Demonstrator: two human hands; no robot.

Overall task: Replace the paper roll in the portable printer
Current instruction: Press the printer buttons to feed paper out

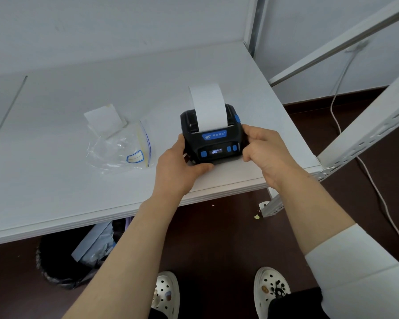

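Note:
A small black portable printer (213, 140) with blue buttons and a lit display stands on the white table (78, 180), near its front right corner. Its lid is down and a strip of white paper (209, 107) rises from the slot on top. My left hand (177, 162) grips the printer's left side, thumb under its front edge. On the right side, my right hand (263, 146) holds the printer with its fingers curled against the casing. The roll inside is hidden.
A clear zip bag (122, 149) with a blue label and a white paper piece (104, 119) lie left of the printer. White metal shelf posts (366, 132) stand at the right. A black bin (78, 256) sits under the table. A cable (339, 93) hangs at right.

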